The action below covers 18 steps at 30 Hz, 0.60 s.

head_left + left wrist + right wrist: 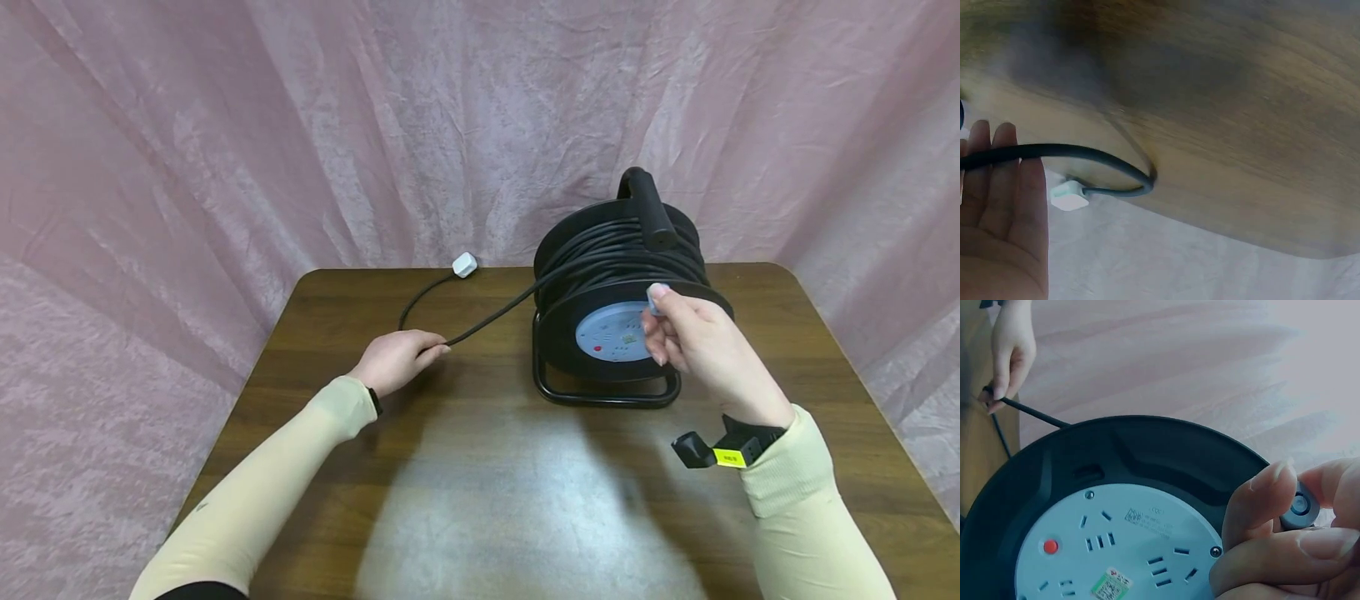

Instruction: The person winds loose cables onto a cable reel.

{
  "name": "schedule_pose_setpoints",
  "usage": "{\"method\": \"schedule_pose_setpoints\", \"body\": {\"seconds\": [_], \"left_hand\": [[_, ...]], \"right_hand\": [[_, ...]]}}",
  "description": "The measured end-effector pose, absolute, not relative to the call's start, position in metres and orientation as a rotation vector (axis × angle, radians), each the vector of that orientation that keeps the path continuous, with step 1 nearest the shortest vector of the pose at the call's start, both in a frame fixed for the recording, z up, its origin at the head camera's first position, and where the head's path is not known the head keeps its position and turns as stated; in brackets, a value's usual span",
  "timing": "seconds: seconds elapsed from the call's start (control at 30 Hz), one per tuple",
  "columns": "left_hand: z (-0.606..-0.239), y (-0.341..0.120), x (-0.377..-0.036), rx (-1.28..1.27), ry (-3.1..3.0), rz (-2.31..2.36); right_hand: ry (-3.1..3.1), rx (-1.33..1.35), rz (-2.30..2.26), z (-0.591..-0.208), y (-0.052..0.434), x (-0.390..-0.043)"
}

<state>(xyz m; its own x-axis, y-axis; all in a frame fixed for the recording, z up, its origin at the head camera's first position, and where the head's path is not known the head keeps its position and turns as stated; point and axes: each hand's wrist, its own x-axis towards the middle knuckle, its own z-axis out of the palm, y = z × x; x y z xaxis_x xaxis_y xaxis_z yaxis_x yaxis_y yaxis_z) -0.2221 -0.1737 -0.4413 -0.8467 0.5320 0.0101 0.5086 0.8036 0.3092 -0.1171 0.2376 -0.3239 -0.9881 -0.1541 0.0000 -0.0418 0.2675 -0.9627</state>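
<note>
A black cable reel (pixel 558 333) stands on its tubular frame, with a light blue socket panel (pixel 1116 544) facing the front. My right hand (pixel 693 333) is at the reel's front right and pinches a small grey winding knob (pixel 1300 505) between thumb and fingers. To the left, my left hand (pixel 397 358) grips the black cable (pixel 495 315), which runs from the wound drum into the fingers. In the left wrist view the cable lies across the inside of the fingers (pixel 997 187). Its free end curves back to a white plug (pixel 465 265) near the table's far edge.
The brown wooden table (pixel 480 500) has rounded far corners. A pink curtain (pixel 450 125) hangs close behind it and at both sides. The reel's black carrying handle (pixel 651 212) rises above the drum. A red button (pixel 1050 546) sits on the socket panel.
</note>
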Motion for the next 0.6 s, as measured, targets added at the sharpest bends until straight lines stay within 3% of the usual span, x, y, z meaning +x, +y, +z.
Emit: {"method": "schedule_pose_setpoints", "body": {"seconds": [0.6], "left_hand": [[-0.444,-0.173,-0.214,0.942,2.796,0.552]], "right_hand": [[2.44,-0.088,-1.803,-0.329,0.258,-0.114]]}}
